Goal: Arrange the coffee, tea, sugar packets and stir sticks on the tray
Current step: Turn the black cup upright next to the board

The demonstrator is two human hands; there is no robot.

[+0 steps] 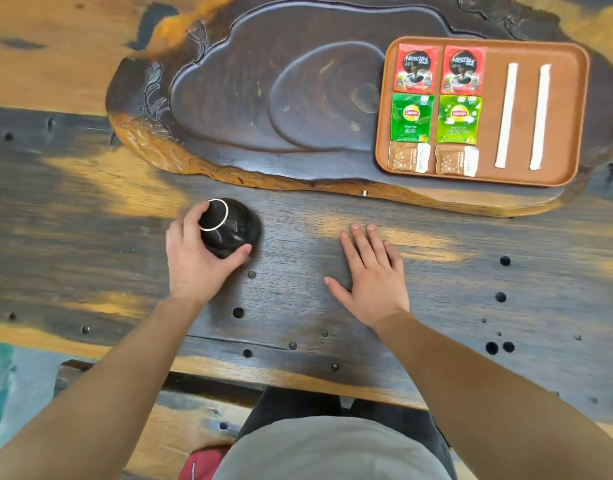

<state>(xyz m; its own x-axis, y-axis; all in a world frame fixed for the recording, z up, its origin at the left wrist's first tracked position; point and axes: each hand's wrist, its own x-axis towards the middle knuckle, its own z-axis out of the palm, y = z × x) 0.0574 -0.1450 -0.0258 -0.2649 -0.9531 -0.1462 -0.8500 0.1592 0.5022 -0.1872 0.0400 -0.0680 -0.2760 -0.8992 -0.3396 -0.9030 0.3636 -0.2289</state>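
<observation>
A brown tray [571, 112] sits at the upper right on a carved dark wooden slab. On it lie two red coffee packets [417, 68] [464, 70], two green tea packets [411, 117] [458, 120], two brown sugar packets [409, 157] [456, 160] and two white stir sticks [506, 114] [539, 116] side by side at the right. My left hand [194, 258] grips an upturned dark bowl [234, 226] on the table. My right hand [371, 271] rests flat on the table, fingers apart, holding nothing.
The carved dark wooden slab [263, 98] covers the far middle of the wooden table [471, 289], which has several small round holes. My lap and a red item [201, 465] show below the table's near edge.
</observation>
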